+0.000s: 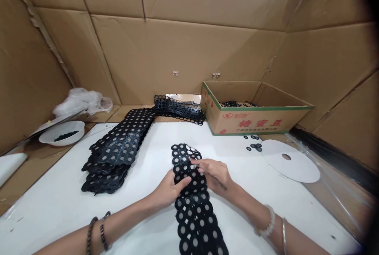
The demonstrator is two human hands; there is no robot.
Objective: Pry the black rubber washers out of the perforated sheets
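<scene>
Cardboard walls closed in the bench on three sides, and a white tabletop filled the space beneath them. At the back right stood an open cardboard box with green edging and red print, a few black rings showing inside. Left of centre lay a long pile of black perforated strips, its far end reaching toward the box. A white disc with a small hole lay flat on the right, and a white bowl with dark contents sat at the far left in front of a crumpled plastic bag. In the middle, a single perforated rubber strip ran from the near edge of the table up between both hands. The left hand gripped the strip's left edge, thumb pressed on top. The right hand pinched it near its upper end with fingertips. A few loose black rings lay just in front of the box.
</scene>
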